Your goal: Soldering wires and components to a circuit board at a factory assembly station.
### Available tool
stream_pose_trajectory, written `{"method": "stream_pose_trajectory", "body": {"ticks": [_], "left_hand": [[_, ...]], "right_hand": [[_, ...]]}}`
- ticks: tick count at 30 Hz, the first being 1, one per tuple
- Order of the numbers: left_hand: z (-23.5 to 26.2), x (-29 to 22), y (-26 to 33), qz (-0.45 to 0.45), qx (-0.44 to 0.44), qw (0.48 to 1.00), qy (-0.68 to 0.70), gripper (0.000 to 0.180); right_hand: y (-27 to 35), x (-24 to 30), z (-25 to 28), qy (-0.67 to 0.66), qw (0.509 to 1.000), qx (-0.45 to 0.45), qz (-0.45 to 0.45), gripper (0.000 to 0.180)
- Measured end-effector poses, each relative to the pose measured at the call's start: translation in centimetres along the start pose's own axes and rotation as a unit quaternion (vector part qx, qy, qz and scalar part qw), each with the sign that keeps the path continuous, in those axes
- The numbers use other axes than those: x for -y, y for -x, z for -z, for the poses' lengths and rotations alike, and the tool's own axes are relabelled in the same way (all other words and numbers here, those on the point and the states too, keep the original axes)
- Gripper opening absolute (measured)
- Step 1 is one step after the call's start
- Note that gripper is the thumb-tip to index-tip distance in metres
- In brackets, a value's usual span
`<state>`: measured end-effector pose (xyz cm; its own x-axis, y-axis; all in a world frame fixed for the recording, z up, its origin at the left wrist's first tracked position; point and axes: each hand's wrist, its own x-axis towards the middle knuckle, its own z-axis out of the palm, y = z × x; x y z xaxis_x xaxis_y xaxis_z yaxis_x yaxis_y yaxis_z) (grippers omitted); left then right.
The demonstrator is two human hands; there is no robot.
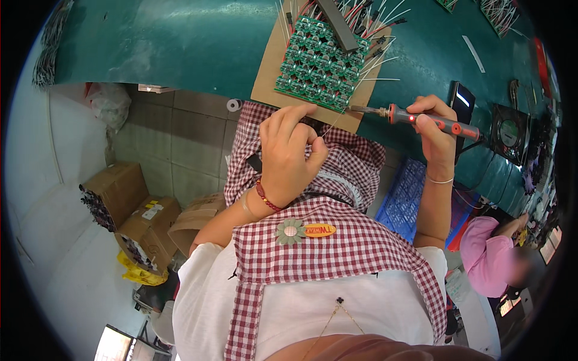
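Note:
A panel of green circuit boards [316, 66] lies on a piece of cardboard [271, 72] at the table's near edge. My right hand [436, 132] grips a grey and orange soldering iron [402, 115], with a small red light lit on its handle. Its tip points left and reaches the panel's near right corner; whether it touches is too small to tell. Below the near edge, my left hand [289, 150] pinches a thin wire, seemingly solder [327, 129], which slants up toward that same corner. A dark grey bar [337, 25] rests across the panel's far part.
White, red and black leads [378, 54] stick out around the panel. A phone [462, 103] and a black square device with a round centre [509, 133] sit right on the green table [180, 42]. Blue baskets [400, 195] and cardboard boxes [150, 225] stand below. Another person [484, 256] is at right.

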<state>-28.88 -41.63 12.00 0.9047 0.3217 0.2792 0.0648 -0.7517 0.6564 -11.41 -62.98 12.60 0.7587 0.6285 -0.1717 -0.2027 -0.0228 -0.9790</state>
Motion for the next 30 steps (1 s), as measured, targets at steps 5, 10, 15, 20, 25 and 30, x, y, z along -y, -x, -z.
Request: {"method": "stream_pose_trajectory", "body": {"ticks": [5,10,15,20,25,30], "left_hand": [[0.1,0.0,0.0,0.004,0.002,1.0,-0.002,0.014],[0.2,-0.2,-0.1,0.007,-0.001,1.0,0.002,0.014],[0.2,-0.1,-0.1,0.006,-0.001,1.0,-0.003,0.015],[0.0,0.0,0.0,0.006,-0.008,1.0,0.001,0.016],[-0.1,-0.1,-0.2,0.006,-0.011,1.0,0.002,0.016],[0.1,-0.1,-0.2,0.009,-0.012,1.0,0.002,0.016]], "right_hand": [[-0.1,0.3,-0.2,0.0,1.0,0.002,0.005,0.018],[-0.2,0.8,-0.4,0.034,0.999,0.011,0.011,0.018],[0.3,1.3,-1.0,0.07,0.997,0.005,0.022,0.018],[0.3,0.9,-0.9,0.086,0.996,-0.007,0.036,0.019],[0.5,0.5,-0.9,0.07,0.996,-0.013,0.044,0.019],[0.9,0.3,-0.8,0.059,0.995,-0.028,0.071,0.019]]}}
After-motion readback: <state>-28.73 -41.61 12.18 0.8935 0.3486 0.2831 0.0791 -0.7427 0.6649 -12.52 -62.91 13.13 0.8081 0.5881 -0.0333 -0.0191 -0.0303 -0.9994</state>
